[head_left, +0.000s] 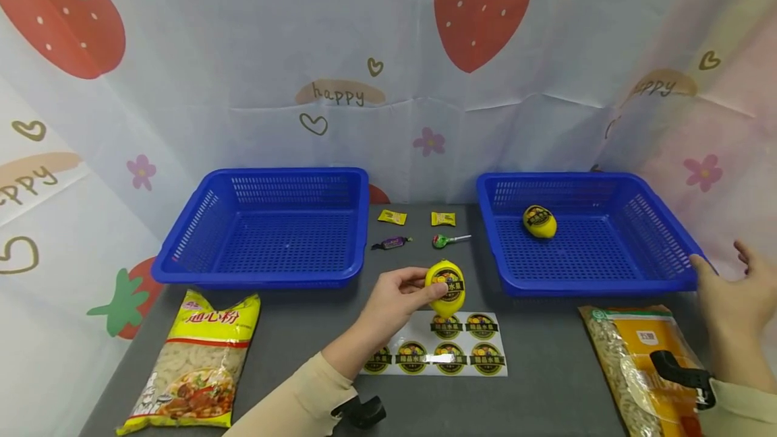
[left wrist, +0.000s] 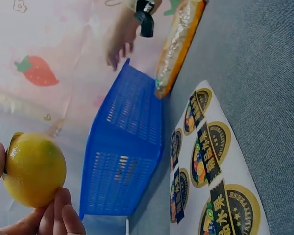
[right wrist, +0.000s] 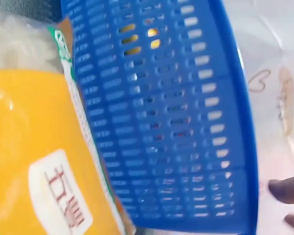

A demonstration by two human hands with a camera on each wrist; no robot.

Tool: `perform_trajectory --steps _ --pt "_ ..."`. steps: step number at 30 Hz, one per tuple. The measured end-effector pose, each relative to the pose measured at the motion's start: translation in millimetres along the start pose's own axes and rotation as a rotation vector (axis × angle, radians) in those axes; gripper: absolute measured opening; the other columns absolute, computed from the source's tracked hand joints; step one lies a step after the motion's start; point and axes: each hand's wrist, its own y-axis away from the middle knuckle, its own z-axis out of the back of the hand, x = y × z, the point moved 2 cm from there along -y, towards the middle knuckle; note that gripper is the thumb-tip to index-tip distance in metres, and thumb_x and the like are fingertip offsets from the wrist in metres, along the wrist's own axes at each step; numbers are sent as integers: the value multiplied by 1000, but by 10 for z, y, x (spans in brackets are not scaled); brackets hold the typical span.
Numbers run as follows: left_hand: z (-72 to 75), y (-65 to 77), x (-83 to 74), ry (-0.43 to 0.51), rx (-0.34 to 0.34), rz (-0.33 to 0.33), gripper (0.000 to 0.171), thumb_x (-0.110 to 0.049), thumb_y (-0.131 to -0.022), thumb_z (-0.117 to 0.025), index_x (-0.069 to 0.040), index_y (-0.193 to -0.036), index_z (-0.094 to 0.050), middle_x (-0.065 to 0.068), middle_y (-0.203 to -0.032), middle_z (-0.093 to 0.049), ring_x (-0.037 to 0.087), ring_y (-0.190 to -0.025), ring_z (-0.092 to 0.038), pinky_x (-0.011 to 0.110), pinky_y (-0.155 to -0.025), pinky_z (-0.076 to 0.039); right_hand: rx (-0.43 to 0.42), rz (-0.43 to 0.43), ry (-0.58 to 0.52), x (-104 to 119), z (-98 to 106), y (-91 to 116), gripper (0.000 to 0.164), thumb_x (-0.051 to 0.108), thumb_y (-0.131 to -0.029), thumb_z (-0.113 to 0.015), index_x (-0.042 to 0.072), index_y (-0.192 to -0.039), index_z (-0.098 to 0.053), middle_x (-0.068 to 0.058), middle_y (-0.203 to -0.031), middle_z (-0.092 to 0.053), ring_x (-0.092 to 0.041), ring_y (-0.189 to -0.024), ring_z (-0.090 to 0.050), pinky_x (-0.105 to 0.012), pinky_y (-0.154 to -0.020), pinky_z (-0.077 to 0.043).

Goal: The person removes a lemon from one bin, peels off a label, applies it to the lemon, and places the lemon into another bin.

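Observation:
My left hand [head_left: 400,297] pinches a yellow lemon [head_left: 448,306] above the sticker sheet [head_left: 499,342]. The lemon's near side bears a round black-and-gold sticker under the thumb; in the left wrist view the lemon [left wrist: 36,169] turns its bare side to the camera. At the far right, my right hand [head_left: 737,295] is raised with spread fingers, holding nothing, by the outer corner of the right blue basket [head_left: 595,285]. Inside that basket lies a second lemon [head_left: 540,223], also with a sticker. Only some fingertips [right wrist: 289,191] of this hand show in the right wrist view.
A second blue basket [head_left: 261,278] stands at the left. Between the baskets lie two yellow-wrapped candies, a purple-wrapped candy [head_left: 392,243] and a lollipop [head_left: 442,241]. A pasta bag [head_left: 197,363] lies front left, an orange-fronted bag [head_left: 649,356] front right under the right forearm.

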Motion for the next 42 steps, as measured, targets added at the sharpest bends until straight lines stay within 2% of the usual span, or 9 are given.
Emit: perform_trajectory --steps 4,8,12,16,20,22,27,35,42 --pt "-23 -15 -12 7 -7 13 49 -38 -90 -77 -7 -126 -68 9 -113 -74 19 -101 -72 39 -92 -58 169 -148 22 -97 -43 -84 74 35 -102 -55 18 -163 -18 -12 -169 -16 -37 -153 -21 -50 -121 -26" --pt "-77 -52 -28 37 -4 31 47 -37 -90 -77 -6 -125 -69 10 -112 -74 20 -99 -73 43 -92 -58 257 -212 -17 -170 -93 -148 72 37 -104 -49 17 -163 -14 -14 -168 -16 -38 -148 -33 -50 -116 -31" --pt "-182 -133 -61 62 10 57 44 -37 -91 -76 -6 -122 -70 9 -109 -74 20 -93 -73 48 -91 -58 255 -201 -10 -229 -125 -195 65 36 -105 -45 21 -162 -19 -14 -164 -27 -24 -131 -51 -44 -113 -36" --pt "-295 -251 -125 42 -2 76 41 -39 -92 -74 -5 -115 -72 7 -104 -74 18 -84 -72 46 -87 -59 280 -169 0 -254 -174 -203 62 35 -105 -42 25 -162 -18 -15 -163 -29 -24 -129 -52 -41 -110 -39" --pt "-434 -394 -201 31 12 85 38 -40 -93 -73 -6 -111 -75 5 -102 -74 17 -81 -70 45 -87 -59 314 -145 -14 -282 -199 -212 61 34 -107 -37 21 -163 -16 -19 -163 -28 -20 -118 -57 -23 -93 -51" --pt "-520 -465 -249 32 27 90 37 -40 -93 -73 -7 -111 -75 4 -101 -74 16 -80 -70 44 -87 -59 305 -139 -8 -292 -186 -218 61 33 -107 -36 19 -163 -16 -21 -163 -28 -19 -113 -57 -24 -94 -51" --pt "-731 -624 -357 7 30 113 34 -39 -90 -76 -9 -107 -76 -1 -95 -74 15 -78 -70 40 -84 -60 284 -126 8 -277 -172 -197 61 32 -107 -33 16 -163 -14 -21 -163 -28 -34 -127 -49 -49 -111 -38" --pt "-1017 -828 -450 23 -32 149 34 -39 -88 -79 -7 -98 -73 0 -88 -72 18 -74 -73 29 -75 -61 286 -81 35 -258 -163 -196 61 29 -107 -32 14 -163 -14 -24 -161 -29 -43 -130 -46 -55 -111 -37" --pt "-1112 -916 -461 -88 -141 168 39 -45 -84 -81 -7 -91 -73 1 -75 -70 25 -70 -74 29 -65 -60 291 -76 34 -274 -169 -193 61 27 -106 -31 14 -162 -11 -25 -161 -28 -49 -133 -41 -58 -111 -34"
